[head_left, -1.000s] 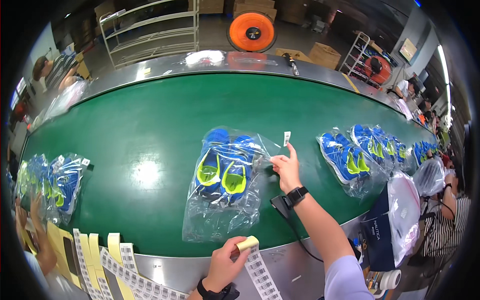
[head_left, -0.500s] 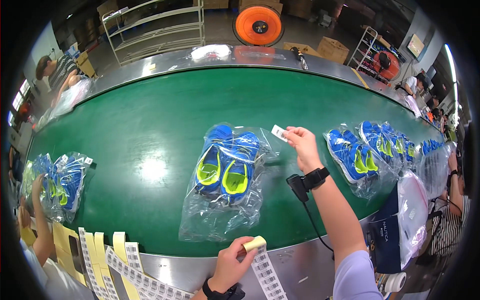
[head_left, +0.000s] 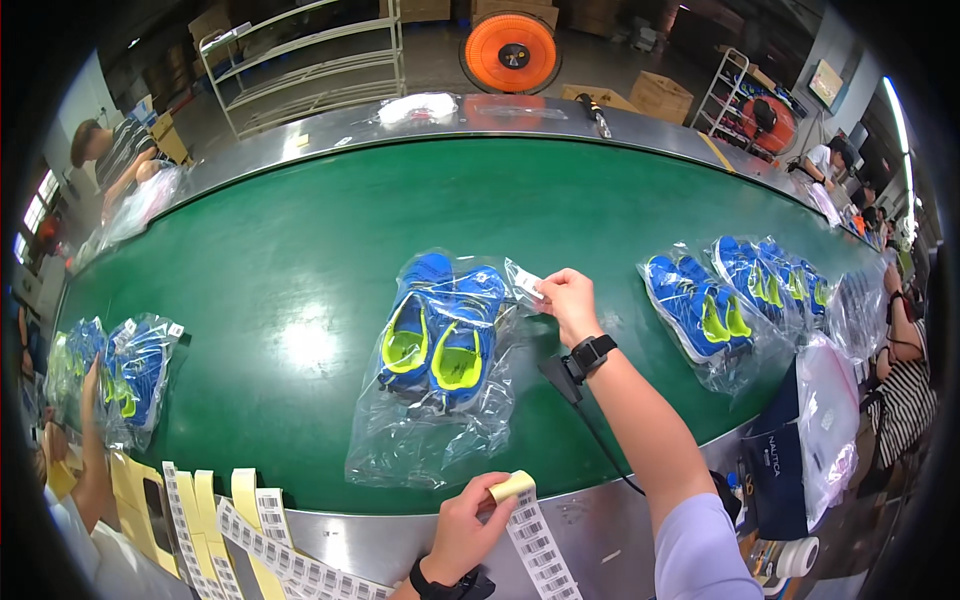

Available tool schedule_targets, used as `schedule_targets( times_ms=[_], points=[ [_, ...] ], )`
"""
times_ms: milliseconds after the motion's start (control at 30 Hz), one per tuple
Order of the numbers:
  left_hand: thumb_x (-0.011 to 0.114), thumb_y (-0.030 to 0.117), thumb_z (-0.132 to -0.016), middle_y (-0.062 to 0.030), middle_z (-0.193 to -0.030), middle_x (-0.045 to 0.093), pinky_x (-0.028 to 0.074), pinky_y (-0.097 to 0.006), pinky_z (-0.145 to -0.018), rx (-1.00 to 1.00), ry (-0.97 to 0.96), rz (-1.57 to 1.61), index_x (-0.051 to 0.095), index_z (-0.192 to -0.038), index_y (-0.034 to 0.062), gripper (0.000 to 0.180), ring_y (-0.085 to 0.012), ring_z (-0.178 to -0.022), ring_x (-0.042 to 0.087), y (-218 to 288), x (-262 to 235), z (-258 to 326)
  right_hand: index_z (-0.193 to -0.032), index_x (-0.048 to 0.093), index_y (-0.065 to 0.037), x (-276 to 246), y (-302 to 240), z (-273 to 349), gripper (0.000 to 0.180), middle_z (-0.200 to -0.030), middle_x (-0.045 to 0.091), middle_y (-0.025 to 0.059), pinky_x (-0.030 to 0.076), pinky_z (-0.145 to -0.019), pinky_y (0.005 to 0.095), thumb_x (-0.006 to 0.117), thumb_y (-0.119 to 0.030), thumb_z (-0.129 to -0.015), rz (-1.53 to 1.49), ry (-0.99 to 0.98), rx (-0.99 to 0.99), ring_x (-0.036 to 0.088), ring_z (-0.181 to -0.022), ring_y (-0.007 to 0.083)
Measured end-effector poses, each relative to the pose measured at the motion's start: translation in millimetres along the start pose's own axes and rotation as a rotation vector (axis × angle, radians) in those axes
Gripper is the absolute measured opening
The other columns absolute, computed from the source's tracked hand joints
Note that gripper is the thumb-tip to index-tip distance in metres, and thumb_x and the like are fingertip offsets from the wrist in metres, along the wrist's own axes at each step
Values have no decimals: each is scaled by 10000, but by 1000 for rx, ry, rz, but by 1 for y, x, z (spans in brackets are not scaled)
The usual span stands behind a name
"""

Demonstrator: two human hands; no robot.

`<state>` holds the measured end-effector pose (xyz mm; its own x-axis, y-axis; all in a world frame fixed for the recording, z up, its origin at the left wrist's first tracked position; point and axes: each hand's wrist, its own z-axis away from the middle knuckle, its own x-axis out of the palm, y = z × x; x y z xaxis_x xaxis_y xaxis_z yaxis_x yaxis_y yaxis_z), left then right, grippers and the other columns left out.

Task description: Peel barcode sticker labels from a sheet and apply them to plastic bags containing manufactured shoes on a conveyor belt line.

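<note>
A pair of blue sneakers (head_left: 436, 330) with lime-green linings lies in a clear plastic bag (head_left: 415, 455) on the green conveyor belt (head_left: 300, 220) in front of me. My right hand (head_left: 567, 300) pinches a small white barcode label (head_left: 523, 283) at the bag's upper right corner. The label overlaps the plastic there; whether it is stuck down I cannot tell. Down at the near metal edge, my left hand (head_left: 468, 530) grips the folded yellow-backed end of a strip of barcode labels (head_left: 540, 545), which hangs over the edge.
More bagged blue sneakers (head_left: 695, 305) lie on the right, and others (head_left: 140, 370) at the left beside a co-worker's hand (head_left: 90, 400). Label strips (head_left: 270, 545) lie along the near left edge. A dark blue bag (head_left: 775, 470) and plastic bags (head_left: 828, 420) sit at the near right.
My right hand has moved left and slightly down, bringing the label onto the bag's corner. The bagged sneakers sit slightly further left in view. My left hand stays on the strip.
</note>
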<state>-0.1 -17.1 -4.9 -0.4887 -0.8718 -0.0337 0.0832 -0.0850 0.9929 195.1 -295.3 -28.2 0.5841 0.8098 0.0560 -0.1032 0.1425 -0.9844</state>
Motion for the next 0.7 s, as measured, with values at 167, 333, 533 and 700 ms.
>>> schedule_targets(
  times_ms=[167, 333, 533, 700],
  points=[
    [663, 38, -862, -145, -993, 695, 553, -279, -792, 11, 26, -6, 573, -1143, -29, 302, -176, -908, 692, -3, 6, -1, -1117, 483, 24, -5, 12, 5, 339, -787, 620, 117, 546, -565, 315, 634, 41, -813, -148, 25, 35, 615, -622, 173],
    [637, -11, -868, -139, -1032, 679, 541, -259, -792, -72, 62, 165, 549, -1170, -40, 316, -148, -931, 667, -5, 4, -2, -1346, 301, -7, -38, -14, 16, 619, -844, 644, 152, 550, -624, 347, 627, 28, -821, -264, 3, 28, 625, -677, 181],
    [576, -61, -892, -131, -1078, 660, 520, -245, -816, -45, 76, 343, 446, -1307, -35, 436, -132, -942, 641, -3, -8, 1, -1049, 616, 22, -194, -70, -26, 223, -958, 673, 105, 495, -796, 306, 598, -42, -836, 770, 207, -587, 632, -905, 197],
    [582, -27, -906, -89, -928, 695, 480, -211, -712, -96, -38, 221, 387, -1380, 9, 515, -59, -840, 601, 4, 0, -4, -1352, 478, 21, -392, -53, -13, 541, -1345, 526, 162, 390, -1020, 321, 652, -200, -890, 828, 81, -161, 503, -1238, 228]
  ],
)
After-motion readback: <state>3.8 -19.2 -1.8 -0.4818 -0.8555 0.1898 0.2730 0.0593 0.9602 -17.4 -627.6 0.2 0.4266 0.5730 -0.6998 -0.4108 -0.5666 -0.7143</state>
